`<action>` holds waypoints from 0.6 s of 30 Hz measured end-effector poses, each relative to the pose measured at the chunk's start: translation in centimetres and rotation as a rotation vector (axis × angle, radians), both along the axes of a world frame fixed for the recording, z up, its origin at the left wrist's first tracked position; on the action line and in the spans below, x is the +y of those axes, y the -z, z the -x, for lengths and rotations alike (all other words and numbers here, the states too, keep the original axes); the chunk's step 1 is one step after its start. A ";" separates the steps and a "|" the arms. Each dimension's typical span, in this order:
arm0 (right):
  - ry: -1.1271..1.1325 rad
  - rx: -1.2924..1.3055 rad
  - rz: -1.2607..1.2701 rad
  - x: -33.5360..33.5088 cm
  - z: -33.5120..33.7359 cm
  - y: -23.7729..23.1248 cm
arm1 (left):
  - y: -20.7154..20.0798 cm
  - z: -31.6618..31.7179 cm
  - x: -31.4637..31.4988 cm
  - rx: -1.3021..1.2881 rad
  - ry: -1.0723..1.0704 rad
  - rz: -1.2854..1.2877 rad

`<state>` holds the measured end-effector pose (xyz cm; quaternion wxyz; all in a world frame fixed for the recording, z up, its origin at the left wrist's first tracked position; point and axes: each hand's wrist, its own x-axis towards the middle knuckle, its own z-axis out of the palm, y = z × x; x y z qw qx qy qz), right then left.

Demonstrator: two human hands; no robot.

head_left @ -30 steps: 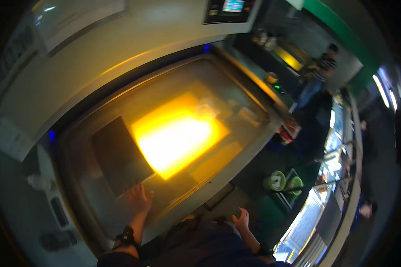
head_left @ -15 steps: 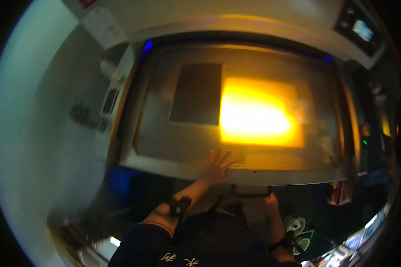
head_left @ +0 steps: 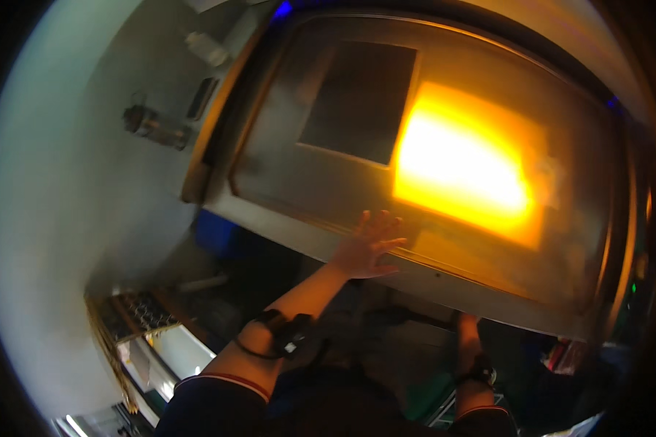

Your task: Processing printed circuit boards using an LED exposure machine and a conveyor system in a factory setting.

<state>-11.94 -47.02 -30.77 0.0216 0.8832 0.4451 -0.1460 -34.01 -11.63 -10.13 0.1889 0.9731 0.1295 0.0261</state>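
Note:
My left hand [head_left: 369,246] lies with its fingers spread over the front rim [head_left: 270,227] of a large framed glass panel [head_left: 270,160]; it holds nothing. My right hand [head_left: 469,320] is below the rim, further right, by the end of a dark handle-like bar [head_left: 419,316]. The rim and shadow hide its fingers, so I cannot tell whether it grips the bar. On the panel lie a dark rectangular sheet [head_left: 361,102] and, to its right, a brightly glowing yellow rectangle [head_left: 463,156].
At the left, a dark phone-like slab [head_left: 202,98], a clear bottle-like cylinder [head_left: 157,127] and a white bottle [head_left: 206,48] lie beside the panel. A blue object [head_left: 215,231] is under its left front corner. A patterned dark box-like thing [head_left: 142,315] stands lower left.
The view has turned, so the panel appears tilted and higher. My left hand stays spread at the front rim. My right hand is still near the bar, now more hidden by the rim.

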 end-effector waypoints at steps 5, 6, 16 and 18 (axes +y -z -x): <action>-0.008 -0.023 -0.067 -0.8 1.3 -1.5 | -1.4 -0.4 -0.4 0.021 0.003 0.026; 0.007 -0.038 -0.067 -1.1 1.3 -2.1 | -1.5 -0.9 -0.2 0.029 -0.008 0.037; 0.334 0.308 -0.057 -7.5 7.3 -18.9 | -1.1 -0.6 -0.6 0.007 0.010 -0.011; 0.162 0.374 0.224 -6.9 8.3 -23.2 | -1.2 -0.4 -0.2 0.118 -0.093 0.059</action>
